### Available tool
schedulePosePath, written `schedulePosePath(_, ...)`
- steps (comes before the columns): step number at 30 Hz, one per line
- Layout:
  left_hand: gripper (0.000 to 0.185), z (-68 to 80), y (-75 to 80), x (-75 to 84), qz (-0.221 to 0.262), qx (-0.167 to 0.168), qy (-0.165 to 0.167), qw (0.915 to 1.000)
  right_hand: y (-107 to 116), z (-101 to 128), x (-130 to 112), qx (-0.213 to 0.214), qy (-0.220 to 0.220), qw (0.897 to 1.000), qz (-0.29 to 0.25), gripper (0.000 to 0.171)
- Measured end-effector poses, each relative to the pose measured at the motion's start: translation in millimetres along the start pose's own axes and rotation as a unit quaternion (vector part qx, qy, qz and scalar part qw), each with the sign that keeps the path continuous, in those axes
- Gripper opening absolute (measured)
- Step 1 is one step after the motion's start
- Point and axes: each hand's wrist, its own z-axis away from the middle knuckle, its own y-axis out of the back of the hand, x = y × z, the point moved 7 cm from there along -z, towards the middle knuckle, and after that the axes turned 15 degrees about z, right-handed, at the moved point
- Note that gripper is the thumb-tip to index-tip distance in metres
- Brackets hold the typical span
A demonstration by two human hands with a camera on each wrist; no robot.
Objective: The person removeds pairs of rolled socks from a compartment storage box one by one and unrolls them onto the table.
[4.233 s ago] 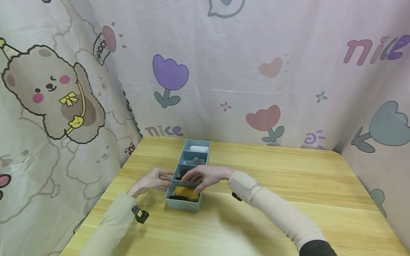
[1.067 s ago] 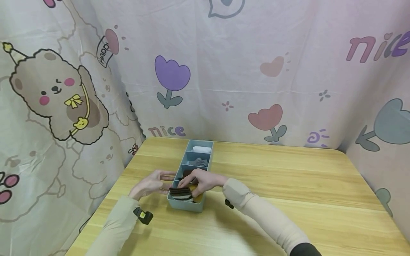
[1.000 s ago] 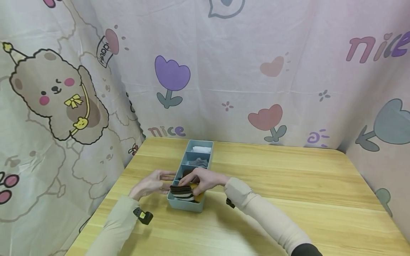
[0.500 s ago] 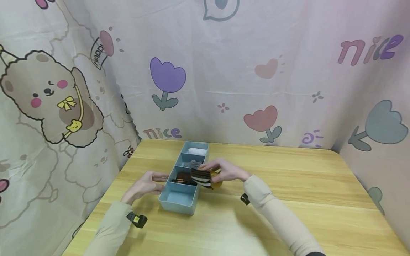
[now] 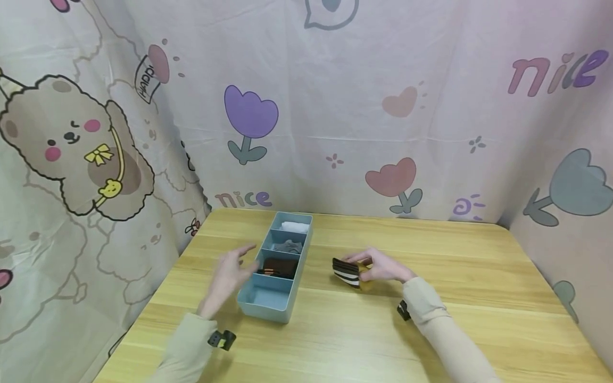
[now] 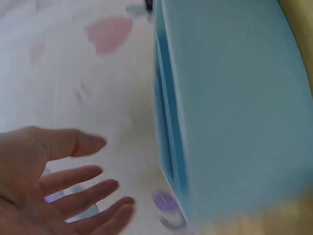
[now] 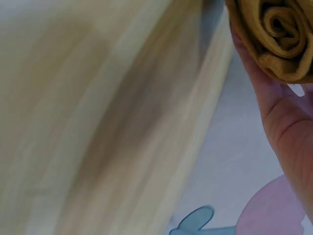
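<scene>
My right hand point(image 5: 381, 266) holds rolled-up socks point(image 5: 346, 272) over the table, to the right of the box. They are mustard with a dark brown and white striped end; the right wrist view shows the spiral of the mustard roll point(image 7: 283, 34) between fingers and thumb. My left hand point(image 5: 228, 274) is beside the left side of the long blue-grey divided box point(image 5: 264, 310), fingers spread and holding nothing. In the left wrist view, that hand point(image 6: 63, 181) is apart from the box wall point(image 6: 239, 107). The box's nearest compartment holds nothing.
Farther compartments hold a dark brown roll point(image 5: 283, 267) with orange stripes, a grey cloth roll point(image 5: 289, 247) and a white one point(image 5: 294, 227). The wooden table point(image 5: 431, 244) ends at a printed curtain point(image 5: 325, 106) behind and at both sides.
My right hand has lifted the rolled socks from the nearest compartment and carried them right, away from the box. My left hand has come off the box's side, fingers spreading.
</scene>
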Motion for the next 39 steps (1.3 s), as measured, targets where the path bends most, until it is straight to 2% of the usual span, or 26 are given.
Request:
schedulePosePath(2,0.045,3.8,-14.2,20.9,0.004,0.024,-0.056,0.9981,-1.0,6.7,6.4,-0.008,-0.003,1.000,0.011,0.056)
schedulePosePath(5,0.042,11.1,-41.1,48.1,0.026,0.021,-0.125,0.9916,-1.7,14.0,12.4,-0.021,-0.010,1.000,0.007,0.054)
schedulePosePath(8,0.043,15.6,-69.6,62.3,0.046,-0.015,-0.142,0.9887,-0.9,18.6,15.9,-0.030,-0.024,0.999,-0.010,0.054)
schedulePosePath(11,0.046,16.4,-96.5,65.6,0.062,-0.063,-0.125,0.9882,2.0,23.1,19.1,-0.029,-0.043,0.998,-0.022,0.057)
schedulePosePath(16,0.058,15.3,-139.4,62.5,0.096,-0.141,-0.074,0.9827,6.5,31.2,25.6,-0.017,-0.061,0.998,-0.030,0.061)
schedulePosePath(18,0.064,13.4,-155.5,61.1,0.121,-0.160,-0.047,0.9786,7.1,32.3,26.1,-0.015,-0.057,0.998,-0.025,0.061)
schedulePosePath(20,0.069,9.5,-170.2,59.1,0.148,-0.165,-0.021,0.9749,7.5,32.5,25.4,-0.014,-0.056,0.998,-0.025,0.061)
schedulePosePath(23,0.071,0.5,-189.9,51.0,0.197,-0.150,0.021,0.9687,6.8,31.6,25.3,-0.014,-0.060,0.998,-0.025,0.060)
schedulePosePath(27,0.069,-11.5,-207.3,35.9,0.253,-0.099,0.065,0.9601,3.1,28.6,26.7,-0.028,-0.074,0.997,-0.026,0.057)
schedulePosePath(32,0.065,-20.6,-218.0,24.5,0.291,-0.051,0.077,0.9521,0.3,28.7,27.6,-0.043,-0.088,0.995,-0.030,0.056)
schedulePosePath(39,0.059,-25.8,-225.6,15.1,0.331,-0.041,0.088,0.9385,0.4,32.3,30.2,-0.041,-0.088,0.994,-0.048,0.057)
